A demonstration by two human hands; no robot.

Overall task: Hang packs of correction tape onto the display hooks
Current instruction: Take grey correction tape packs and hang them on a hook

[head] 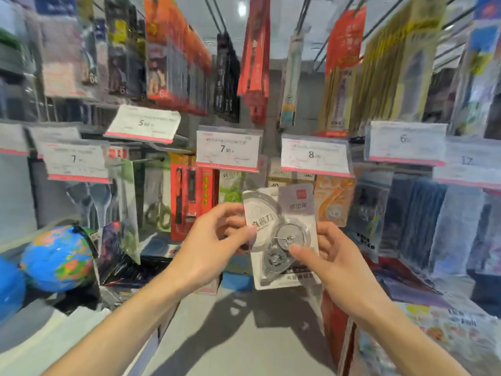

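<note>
A grey pack of correction tape (284, 234) is held up between two hands in front of a stationery display, just below the price tags marked 7.90 (227, 149) and 8.00 (315, 156). The left hand (214, 240) pinches its left edge — thumb on the front, fingers curled behind. The right hand (328, 256) pinches the right side, thumb pressing the clear blister. A globe (58, 257) sits at lower left — blurred.

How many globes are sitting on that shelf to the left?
2, maybe more hidden. One blue globe with orange and green land lies on the left shelf; a plain blue globe is cut off by the left edge.
</note>
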